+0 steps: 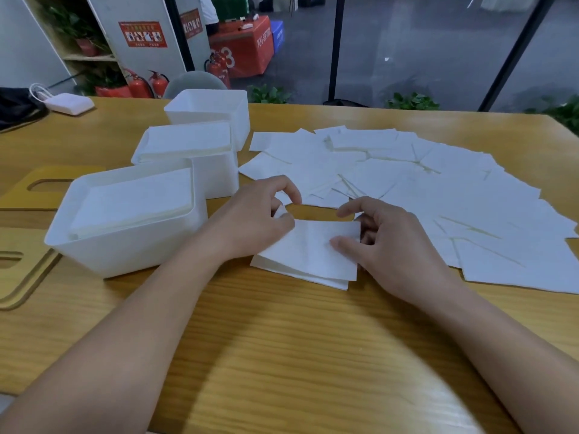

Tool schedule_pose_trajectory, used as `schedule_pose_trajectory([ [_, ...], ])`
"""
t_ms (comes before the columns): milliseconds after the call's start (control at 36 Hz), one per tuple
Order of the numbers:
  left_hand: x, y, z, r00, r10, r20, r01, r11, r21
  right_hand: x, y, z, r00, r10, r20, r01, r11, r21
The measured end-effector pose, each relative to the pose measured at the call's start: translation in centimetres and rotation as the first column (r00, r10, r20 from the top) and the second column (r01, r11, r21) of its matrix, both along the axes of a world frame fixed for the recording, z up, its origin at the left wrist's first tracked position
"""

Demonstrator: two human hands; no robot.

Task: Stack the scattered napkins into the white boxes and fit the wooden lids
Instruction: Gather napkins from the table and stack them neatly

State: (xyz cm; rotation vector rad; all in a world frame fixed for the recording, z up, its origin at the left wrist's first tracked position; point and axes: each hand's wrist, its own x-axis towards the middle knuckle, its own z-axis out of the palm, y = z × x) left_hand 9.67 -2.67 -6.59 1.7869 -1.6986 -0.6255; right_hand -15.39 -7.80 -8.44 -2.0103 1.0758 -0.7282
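A small stack of white napkins (308, 253) lies on the wooden table in front of me. My left hand (255, 219) pinches the stack's far left corner between thumb and fingers. My right hand (387, 242) holds the stack's right edge, thumb on top and fingers curled behind it. Three white boxes stand in a row at the left: the near box (125, 249) and the middle box (216, 173) are filled with napkins, and what the far box (210, 106) holds is hidden. Several scattered napkins (423, 183) cover the table to the right.
Two wooden lids with slots lie at the left edge, one (22, 277) beside the near box and one (40, 186) behind it. A white charger (67, 103) and a dark bag (15, 104) sit at the far left. Bare tabletop (282, 355) lies near me.
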Motion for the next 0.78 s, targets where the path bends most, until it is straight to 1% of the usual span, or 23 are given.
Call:
schedule_pose_trajectory([
  [111, 0.5, -0.1, 0.1, 0.999, 0.01, 0.031, -0.01, 1.0, 0.015, 0.4, 0.5, 0.0, 1.0, 0.028, 0.012, -0.028, 1.0, 0.0],
  [167, 0.6, -0.1, 0.0, 0.998, 0.006, 0.063, -0.008, 0.999, 0.031, 0.5, 0.6, -0.1, 0.999, 0.032, -0.01, -0.032, 0.999, -0.017],
  [278, 0.4, 0.2, 0.1, 0.986, -0.015, 0.167, 0.003, 0.997, 0.074, 0.5, 0.7, -0.3, 0.991, 0.018, -0.131, -0.03, 0.995, -0.094],
  [333, 0.4, 0.2, 0.2, 0.98, -0.008, 0.2, -0.006, 0.998, 0.066, 0.3, 0.7, -0.2, 0.973, 0.003, -0.229, -0.047, 0.981, -0.188],
  [389, 0.5, 0.2, 0.1, 0.975, 0.006, 0.222, -0.015, 0.999, 0.038, 0.2, 0.6, 0.0, 0.96, -0.013, -0.279, -0.066, 0.961, -0.269],
  [444, 0.5, 0.0, -0.2, 0.97, 0.02, 0.242, -0.018, 1.0, -0.013, 0.1, 0.6, 0.1, 0.959, -0.007, -0.282, -0.085, 0.946, -0.313],
  [528, 0.3, -0.6, -0.8, 0.97, 0.083, 0.23, -0.058, 0.992, -0.116, 0.2, 1.2, 0.2, 0.955, 0.091, -0.282, -0.173, 0.944, -0.28],
  [583, 0.4, -1.0, -1.3, 0.974, 0.106, 0.2, -0.072, 0.983, -0.17, 0.4, 1.8, 0.0, 0.927, 0.171, -0.333, -0.267, 0.926, -0.266],
  [639, 0.5, -1.2, -1.8, 0.978, 0.094, 0.186, -0.053, 0.976, -0.211, 0.6, 2.0, -0.1, 0.894, 0.214, -0.394, -0.335, 0.903, -0.269],
  [722, 0.4, -1.5, -2.3, 0.974, 0.073, 0.216, -0.026, 0.977, -0.213, 0.6, 1.7, -0.1, 0.869, 0.212, -0.447, -0.367, 0.882, -0.295],
  [778, 0.1, -1.5, -2.4, 0.972, 0.036, 0.234, 0.012, 0.98, -0.198, 0.4, 1.4, -0.1, 0.865, 0.211, -0.454, -0.37, 0.88, -0.296],
])
